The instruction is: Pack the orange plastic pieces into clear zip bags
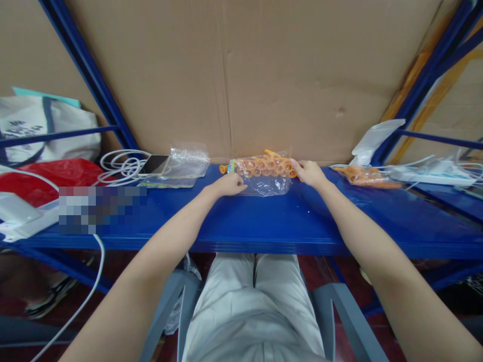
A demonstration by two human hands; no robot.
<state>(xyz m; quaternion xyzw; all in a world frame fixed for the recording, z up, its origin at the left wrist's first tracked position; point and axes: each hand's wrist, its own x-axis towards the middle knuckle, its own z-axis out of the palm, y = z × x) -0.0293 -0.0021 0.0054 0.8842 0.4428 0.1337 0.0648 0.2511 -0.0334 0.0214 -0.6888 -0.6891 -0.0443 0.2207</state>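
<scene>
A clear plastic bag (pixel 268 185) with several small orange ring-shaped pieces (pixel 264 165) in it lies at the back of the blue shelf (pixel 264 226), against the cardboard wall. My left hand (pixel 230 184) pinches the bag's left edge, fingers closed on the plastic. My right hand (pixel 308 172) grips the bag's right end beside the orange pieces. Both forearms reach straight forward over the shelf.
A second heap of orange pieces (pixel 364 176) lies to the right, near a white pouch (pixel 373 136) and white cables (pixel 433 173). On the left lie a phone (pixel 155 164), a pile of clear bags (pixel 186 161), a coiled white cable (pixel 121 166) and a red bag (pixel 49 176).
</scene>
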